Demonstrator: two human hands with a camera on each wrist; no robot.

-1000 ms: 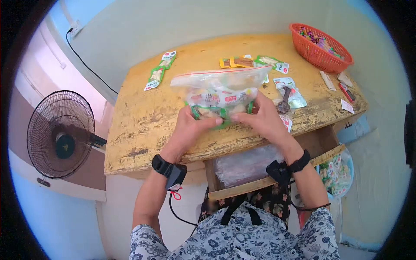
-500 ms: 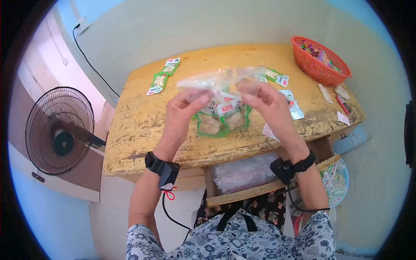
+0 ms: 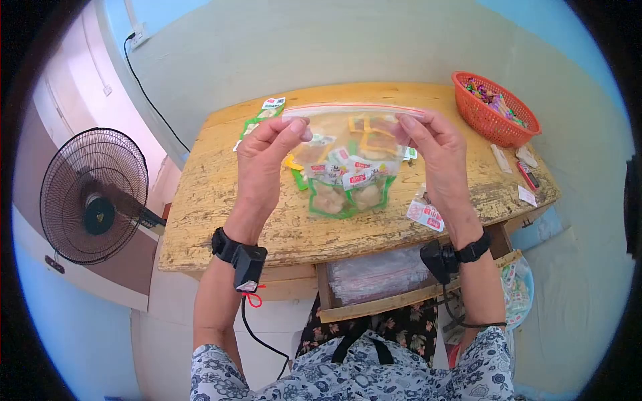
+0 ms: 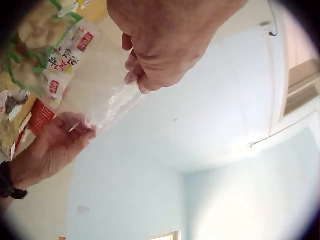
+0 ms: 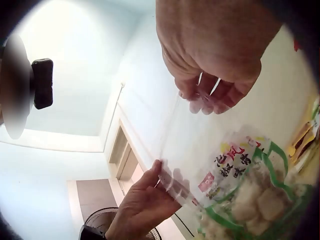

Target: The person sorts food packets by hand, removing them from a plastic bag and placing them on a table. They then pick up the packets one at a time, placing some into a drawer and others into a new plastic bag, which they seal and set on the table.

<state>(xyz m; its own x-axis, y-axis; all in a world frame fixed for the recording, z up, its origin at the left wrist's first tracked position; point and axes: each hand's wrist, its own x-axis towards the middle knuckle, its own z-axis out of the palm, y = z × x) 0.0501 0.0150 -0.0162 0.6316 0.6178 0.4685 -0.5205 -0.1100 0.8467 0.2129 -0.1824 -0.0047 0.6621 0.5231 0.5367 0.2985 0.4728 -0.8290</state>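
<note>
A clear zip bag (image 3: 321, 148) with a red line along its top hangs upright between both hands. Green-and-white food packets (image 3: 348, 194) lie in its lower part; their printed faces also show in the right wrist view (image 5: 260, 200). My left hand (image 3: 264, 157) pinches the bag's upper left corner between thumb and fingers. At the upper right corner, my right hand (image 3: 441, 157) pinches the bag the same way. Through the clear plastic, yellow-edged packets (image 3: 374, 136) are visible. A white-and-red packet (image 3: 425, 215) lies on the table below the right hand.
On the wooden table (image 3: 221, 207), a red basket (image 3: 491, 120) of wrapped items stands back right, green packets (image 3: 271, 108) lie back left, and a red-black object (image 3: 527, 175) lies right. An open drawer (image 3: 374, 275) holds plastic bags. A fan (image 3: 93, 200) stands left; a blue tub (image 3: 525, 291) sits right.
Both hands have moved from the packets in the bag up to its top corners and farther apart. The bag's top, crumpled half a second ago, is now stretched straight.
</note>
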